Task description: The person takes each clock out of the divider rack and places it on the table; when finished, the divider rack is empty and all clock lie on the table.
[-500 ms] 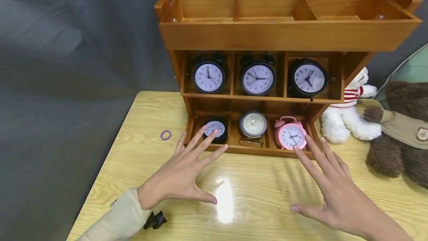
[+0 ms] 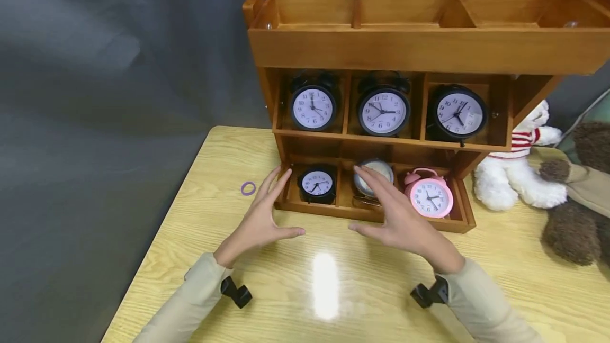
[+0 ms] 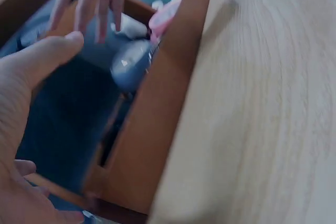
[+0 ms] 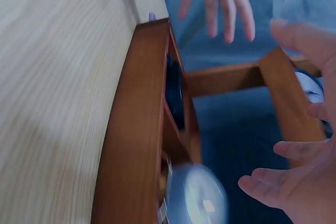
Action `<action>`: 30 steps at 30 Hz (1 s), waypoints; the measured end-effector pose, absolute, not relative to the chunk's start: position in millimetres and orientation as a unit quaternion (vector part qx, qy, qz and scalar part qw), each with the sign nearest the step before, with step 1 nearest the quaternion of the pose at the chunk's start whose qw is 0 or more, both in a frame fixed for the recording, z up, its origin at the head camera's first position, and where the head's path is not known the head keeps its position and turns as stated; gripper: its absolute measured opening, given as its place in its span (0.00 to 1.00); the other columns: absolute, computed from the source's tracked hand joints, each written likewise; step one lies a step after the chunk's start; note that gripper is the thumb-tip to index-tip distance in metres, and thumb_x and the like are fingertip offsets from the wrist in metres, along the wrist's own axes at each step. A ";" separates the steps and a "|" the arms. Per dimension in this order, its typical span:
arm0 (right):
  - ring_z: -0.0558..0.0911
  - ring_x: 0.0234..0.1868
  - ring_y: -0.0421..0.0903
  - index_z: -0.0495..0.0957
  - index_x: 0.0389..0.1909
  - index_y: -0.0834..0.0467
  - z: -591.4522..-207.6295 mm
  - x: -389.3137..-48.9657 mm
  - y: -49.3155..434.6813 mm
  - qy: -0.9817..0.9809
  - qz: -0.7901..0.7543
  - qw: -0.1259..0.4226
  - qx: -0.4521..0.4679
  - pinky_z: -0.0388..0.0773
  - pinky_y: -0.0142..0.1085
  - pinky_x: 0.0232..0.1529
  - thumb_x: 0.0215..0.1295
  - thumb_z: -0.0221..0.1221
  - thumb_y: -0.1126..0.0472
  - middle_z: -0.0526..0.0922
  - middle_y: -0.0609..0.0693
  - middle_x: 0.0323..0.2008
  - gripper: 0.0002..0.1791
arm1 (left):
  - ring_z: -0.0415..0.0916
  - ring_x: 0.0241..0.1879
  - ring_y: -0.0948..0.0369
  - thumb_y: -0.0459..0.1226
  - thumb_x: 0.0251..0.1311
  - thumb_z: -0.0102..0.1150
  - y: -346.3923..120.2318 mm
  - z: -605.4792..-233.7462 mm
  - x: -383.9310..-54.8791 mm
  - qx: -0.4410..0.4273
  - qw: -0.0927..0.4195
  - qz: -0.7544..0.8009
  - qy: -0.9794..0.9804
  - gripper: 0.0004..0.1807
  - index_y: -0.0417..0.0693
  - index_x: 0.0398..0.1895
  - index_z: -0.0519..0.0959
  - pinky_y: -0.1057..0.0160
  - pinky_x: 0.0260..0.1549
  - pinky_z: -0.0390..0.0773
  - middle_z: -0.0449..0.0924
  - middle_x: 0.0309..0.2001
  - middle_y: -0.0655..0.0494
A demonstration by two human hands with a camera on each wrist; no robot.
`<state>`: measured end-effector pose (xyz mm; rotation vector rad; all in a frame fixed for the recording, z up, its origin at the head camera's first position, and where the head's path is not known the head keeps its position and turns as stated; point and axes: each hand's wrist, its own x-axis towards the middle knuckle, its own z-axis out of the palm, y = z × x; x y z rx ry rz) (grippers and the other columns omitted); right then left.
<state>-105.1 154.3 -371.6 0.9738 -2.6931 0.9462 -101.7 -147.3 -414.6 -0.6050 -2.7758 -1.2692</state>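
My left hand (image 2: 257, 229) hovers before the lower left corner of a wooden shelf (image 2: 381, 49), its fingers spread and holding nothing. The small black clock (image 2: 317, 183) in the lower left compartment is nearest to it. My right hand (image 2: 400, 218), also spread and holding nothing, hangs in front of the lower middle compartment. Its fingers partly cover a round grey-rimmed clock (image 2: 384, 170). To the right of that hand a pink alarm clock (image 2: 431, 197) leans back in its compartment. In the right wrist view the grey-rimmed clock (image 4: 197, 195) looks blurred, apart from the fingers.
Black alarm clocks stand in the upper row: left (image 2: 313, 107), middle (image 2: 384, 113) and right (image 2: 459, 114). A purple ring (image 2: 248, 188) lies on the table (image 2: 209, 173) left of the shelf. White (image 2: 519, 173) and brown (image 2: 574, 232) plush toys sit at the right.
My right hand has moved left, from before the pink alarm clock to before the middle compartment. My left hand has shifted slightly left, uncovering the small black clock. The head view has turned a little left.
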 end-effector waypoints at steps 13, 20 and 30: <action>0.67 0.67 0.65 0.60 0.71 0.62 -406.4 -189.5 82.3 -0.907 0.243 -0.098 0.329 0.66 0.58 0.66 0.50 0.70 0.61 0.66 0.66 0.67 0.47 | 0.60 0.69 0.41 0.48 0.35 0.81 -138.5 -468.6 -132.9 -0.061 0.033 -0.429 -0.901 0.60 0.53 0.75 0.57 0.41 0.65 0.66 0.58 0.72 0.41; 0.70 0.64 0.63 0.65 0.68 0.60 -406.9 -201.0 74.1 -0.919 0.177 -0.134 0.326 0.66 0.64 0.62 0.50 0.70 0.58 0.71 0.63 0.64 0.42 | 0.66 0.65 0.44 0.49 0.37 0.80 -138.4 -473.7 -137.8 -0.054 0.068 -0.417 -0.905 0.54 0.49 0.71 0.64 0.45 0.63 0.69 0.67 0.67 0.43; 0.73 0.63 0.59 0.71 0.63 0.58 -418.5 -203.1 71.8 -0.922 0.198 -0.108 0.316 0.66 0.63 0.61 0.48 0.74 0.53 0.75 0.57 0.63 0.40 | 0.67 0.65 0.43 0.48 0.37 0.80 -139.7 -474.4 -137.6 -0.046 0.074 -0.412 -0.907 0.52 0.50 0.70 0.66 0.44 0.63 0.70 0.69 0.67 0.43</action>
